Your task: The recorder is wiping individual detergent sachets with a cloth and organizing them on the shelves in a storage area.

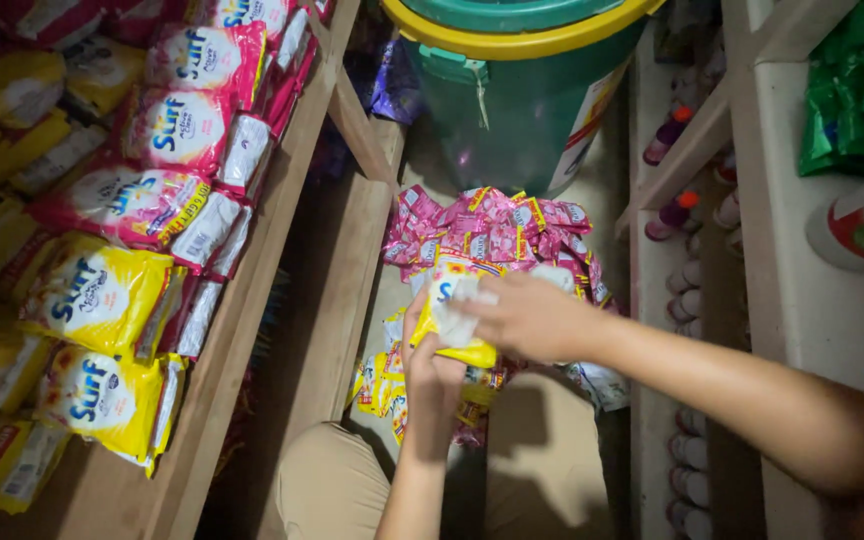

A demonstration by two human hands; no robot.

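My left hand [432,375] comes up from below and grips the lower edge of a small yellow sachet [452,325]. My right hand [527,315] reaches in from the right and pinches the same sachet's top, over its white part. Right under both hands lies a loose heap of pink sachets [492,232] and yellow sachets [382,385] on the floor between two shelves. My knee in tan trousers [327,480] shows at the bottom.
A slanted wooden shelf [252,330] at the left holds rows of yellow packets [102,295] and pink packets [177,125]. A green bucket with a yellow rim [512,100] stands behind the heap. At the right, a white shelf [812,290] carries green packets [862,80]; small bottles [687,290] line its lower level.
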